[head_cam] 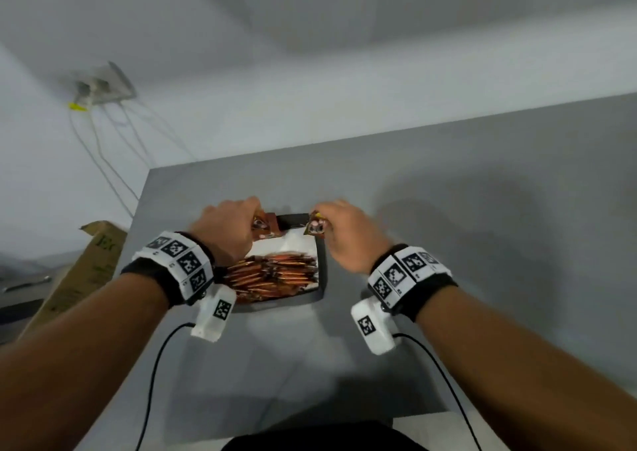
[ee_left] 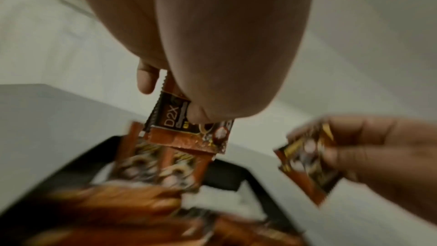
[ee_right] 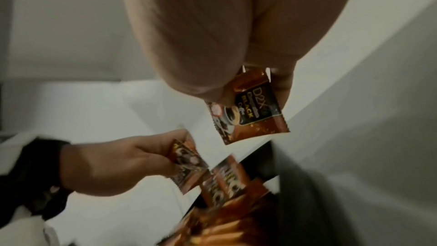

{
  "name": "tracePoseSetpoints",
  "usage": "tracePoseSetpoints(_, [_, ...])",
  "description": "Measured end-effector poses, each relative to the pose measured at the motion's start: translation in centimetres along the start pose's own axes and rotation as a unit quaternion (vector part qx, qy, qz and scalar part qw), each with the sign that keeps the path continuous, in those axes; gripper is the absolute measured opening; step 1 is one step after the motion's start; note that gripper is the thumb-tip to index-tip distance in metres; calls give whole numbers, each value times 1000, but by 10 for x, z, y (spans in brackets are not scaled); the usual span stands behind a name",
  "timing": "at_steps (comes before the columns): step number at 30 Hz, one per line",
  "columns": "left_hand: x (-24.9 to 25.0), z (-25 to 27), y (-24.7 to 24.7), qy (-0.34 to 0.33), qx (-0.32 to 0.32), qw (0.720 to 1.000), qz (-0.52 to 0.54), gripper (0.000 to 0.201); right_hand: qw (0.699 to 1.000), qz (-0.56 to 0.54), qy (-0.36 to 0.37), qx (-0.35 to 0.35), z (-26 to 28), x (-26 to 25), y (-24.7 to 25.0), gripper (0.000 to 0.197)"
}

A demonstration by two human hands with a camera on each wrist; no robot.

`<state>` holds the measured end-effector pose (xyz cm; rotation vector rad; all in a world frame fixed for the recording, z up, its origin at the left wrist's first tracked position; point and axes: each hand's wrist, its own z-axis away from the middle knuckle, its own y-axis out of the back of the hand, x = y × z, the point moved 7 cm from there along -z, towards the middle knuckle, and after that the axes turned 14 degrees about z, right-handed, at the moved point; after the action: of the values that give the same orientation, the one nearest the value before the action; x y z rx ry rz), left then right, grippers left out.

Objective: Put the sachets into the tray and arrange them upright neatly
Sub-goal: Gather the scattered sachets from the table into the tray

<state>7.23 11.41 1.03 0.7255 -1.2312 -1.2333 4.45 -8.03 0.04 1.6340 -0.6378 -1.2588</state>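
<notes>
A black tray [head_cam: 322, 264] with a white liner sits mid-table. Several brown coffee sachets [head_cam: 272, 275] stand packed on edge in its near half. My left hand [head_cam: 254, 217] pinches one sachet [head_cam: 264, 227] by its top over the tray's far left corner; in the left wrist view this sachet [ee_left: 187, 128] hangs just above two leaning sachets [ee_left: 156, 166]. My right hand [head_cam: 319, 215] pinches another sachet [head_cam: 315, 227] over the far right corner. The right wrist view shows that sachet [ee_right: 253, 111] hanging clear above the tray rim [ee_right: 267, 158].
The grey table [head_cam: 465, 237] stretches bare to the right and ends at a white wall. A cardboard box [head_cam: 79, 275] leans off the table's left edge. A wall socket [head_cam: 101, 87] with cables hangs at far left. Wrist camera cords trail toward me.
</notes>
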Motion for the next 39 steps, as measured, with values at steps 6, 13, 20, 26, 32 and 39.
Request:
tracePoseSetpoints(6, [-33,16,-39,33,-54,998,12,26,986,134,54,-85,-38,-66,-48,37])
tracePoseSetpoints(13, [-50,17,-56,-20,-57,998,31,20,972,179,44,-149,-43,-67,-86,36])
tracePoseSetpoints(20, [-49,18,-62,-96,-38,994,37,41,950,230,6,-210,-36,-57,-100,59])
tracePoseSetpoints(26, [-64,9,-45,-109,-48,989,86,51,981,145,-22,-130,-57,-48,-83,45])
tracePoseSetpoints(32, [-67,7,-36,-147,-27,977,154,40,992,109,5,-71,-78,-47,-67,29])
tracePoseSetpoints(39, [-83,-14,-12,-153,107,966,176,27,983,122,34,-130,-93,-47,-77,30])
